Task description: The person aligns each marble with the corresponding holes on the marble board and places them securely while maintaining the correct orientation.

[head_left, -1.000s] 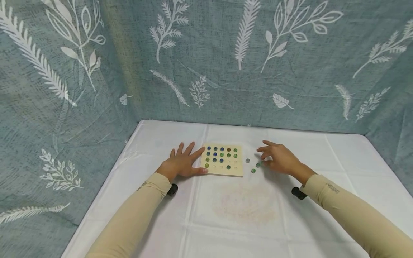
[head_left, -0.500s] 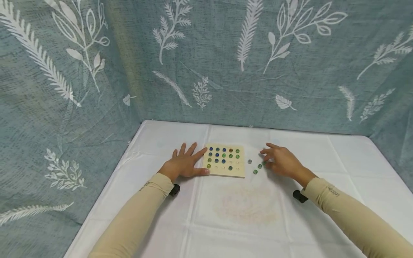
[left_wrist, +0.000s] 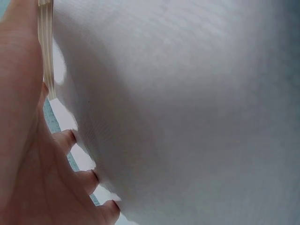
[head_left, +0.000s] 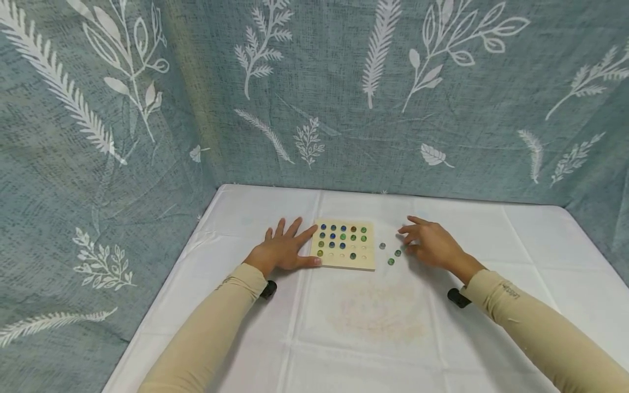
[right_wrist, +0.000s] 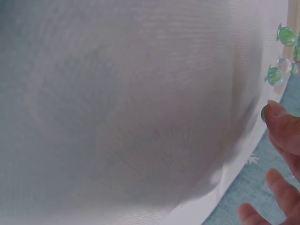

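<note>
My left hand (head_left: pixel 282 252) lies spread on the cloth, its thumb and index finger against the left side of a pale wooden board (head_left: pixel 350 265). Blue, green, yellowish and brown marbles sit in rows of hollows on it, and some lower hollows are bare. Right of the board, my right hand (head_left: pixel 432 244) pinches a green marble (right_wrist: pixel 263 114) with the thumb, most of it covered; the other fingers are partly bent. Beside that hand lie a clear marble (head_left: pixel 382 246) and two green ones, a nearer marble (head_left: pixel 391 262) and a farther marble (head_left: pixel 398 253).
A white cloth (head_left: pixel 363 355) with creases and a faint brownish stain covers the table. Blue-green leaf-patterned fabric (head_left: pixel 339 142) hangs behind the table and along its left side. A dark wrist camera (head_left: pixel 459 298) is under the right wrist, another camera (head_left: pixel 268 289) under the left.
The green marble at my right fingertips showed in the head view earlier and is now hidden there by the hand. My left hand stays against the board; the head view has shifted slightly.
</note>
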A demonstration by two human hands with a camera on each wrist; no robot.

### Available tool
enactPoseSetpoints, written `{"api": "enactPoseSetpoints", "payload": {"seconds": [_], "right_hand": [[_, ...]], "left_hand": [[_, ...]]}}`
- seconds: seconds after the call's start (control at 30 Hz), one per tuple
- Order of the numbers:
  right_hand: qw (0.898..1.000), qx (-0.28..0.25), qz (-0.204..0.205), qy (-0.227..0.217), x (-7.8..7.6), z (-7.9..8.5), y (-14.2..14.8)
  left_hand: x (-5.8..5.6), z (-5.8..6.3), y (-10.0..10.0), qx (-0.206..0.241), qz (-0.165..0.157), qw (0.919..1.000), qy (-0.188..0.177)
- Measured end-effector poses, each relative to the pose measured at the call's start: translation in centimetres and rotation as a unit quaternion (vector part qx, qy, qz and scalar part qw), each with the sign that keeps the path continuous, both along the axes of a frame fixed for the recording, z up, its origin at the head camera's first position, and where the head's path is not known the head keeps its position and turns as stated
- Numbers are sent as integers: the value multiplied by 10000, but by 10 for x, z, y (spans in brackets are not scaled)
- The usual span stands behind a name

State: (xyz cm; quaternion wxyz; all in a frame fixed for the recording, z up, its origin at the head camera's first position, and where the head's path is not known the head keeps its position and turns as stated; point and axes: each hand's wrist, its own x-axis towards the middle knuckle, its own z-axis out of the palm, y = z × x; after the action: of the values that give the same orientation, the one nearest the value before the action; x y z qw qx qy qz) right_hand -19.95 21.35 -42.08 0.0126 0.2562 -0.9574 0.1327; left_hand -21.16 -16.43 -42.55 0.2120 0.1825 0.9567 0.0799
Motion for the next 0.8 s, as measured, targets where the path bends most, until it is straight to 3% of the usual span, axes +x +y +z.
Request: {"api": "enactPoseSetpoints", "payload": {"seconds": [0.8], "right_hand": [[9998, -6, 118, 146, 0, 9, -10]], "left_hand": [[0, 1, 1, -126, 22, 9999, 22]]}}
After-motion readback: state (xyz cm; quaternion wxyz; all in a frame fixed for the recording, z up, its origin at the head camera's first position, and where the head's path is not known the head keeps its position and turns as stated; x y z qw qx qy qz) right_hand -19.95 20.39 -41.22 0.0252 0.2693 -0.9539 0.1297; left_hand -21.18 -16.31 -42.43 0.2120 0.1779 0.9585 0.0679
